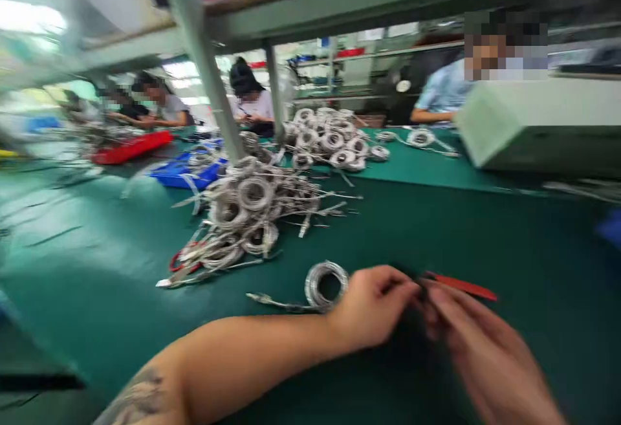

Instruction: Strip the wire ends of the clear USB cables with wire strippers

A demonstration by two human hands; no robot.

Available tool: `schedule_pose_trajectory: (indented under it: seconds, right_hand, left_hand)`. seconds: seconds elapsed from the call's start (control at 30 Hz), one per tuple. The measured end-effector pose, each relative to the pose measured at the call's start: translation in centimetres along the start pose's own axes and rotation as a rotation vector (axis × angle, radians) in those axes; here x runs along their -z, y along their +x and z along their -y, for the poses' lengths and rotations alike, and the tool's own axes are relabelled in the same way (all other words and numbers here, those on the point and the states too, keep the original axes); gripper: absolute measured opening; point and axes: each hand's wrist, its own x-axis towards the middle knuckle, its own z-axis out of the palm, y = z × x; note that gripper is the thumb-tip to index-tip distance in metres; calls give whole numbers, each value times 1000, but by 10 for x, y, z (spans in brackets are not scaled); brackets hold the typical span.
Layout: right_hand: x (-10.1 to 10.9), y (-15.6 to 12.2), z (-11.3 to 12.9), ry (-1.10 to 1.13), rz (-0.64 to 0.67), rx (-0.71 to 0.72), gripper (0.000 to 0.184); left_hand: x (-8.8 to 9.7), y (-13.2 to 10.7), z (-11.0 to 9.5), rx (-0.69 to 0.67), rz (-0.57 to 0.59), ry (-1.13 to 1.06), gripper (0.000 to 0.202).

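Fingertips meet: left hand [373,308] and right hand [478,347] both pinch narrow on a small dark piece [421,292], blurred. Cable coil [326,283] lies just beside the left hand on the tabletop [485,231], probably light and springy; best gripped by its ring.

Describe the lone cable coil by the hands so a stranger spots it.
On the green table mat, find the big heap of silver cable coils. Nearer the camera, beside the left hand, one coil lies alone and flat, a thin tail running left; no other coil lies this side of the heap.
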Motion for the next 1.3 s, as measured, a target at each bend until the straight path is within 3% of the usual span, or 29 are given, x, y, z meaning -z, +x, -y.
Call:
schedule_pose_trajectory:
  seconds: [0.2,0.6,0.83,1.0,1.13,1.2,1.3]
  right_hand:
    - [-16,-4,18,-21,4,-59,28]
    - [-13,-6,21,41,25,-48,15]
    - [-13,-9,26,118,49,-8,20]
    - [-15,-14,16,305,133,-9,31]
    - [-20,-23,5,-82,392,179,13]
    - [-23,-28,0,-367,546,295,20]
    - [-26,-32,-3,-649,714,349,16]
  left_hand:
    - [0,1,1,56,100,-105,32]
    - [-6,-5,-4,11,254,-182,23]
    - [-5,-10,-10,-28,211,6,24]
    - [-2,-15,-30,-122,161,75,23]
    - [-2,-26,-52,-79,181,55,25]
    - [-4,-34,-62,9,258,-8,30]
    - [-7,-46,-71,145,379,-166,36]
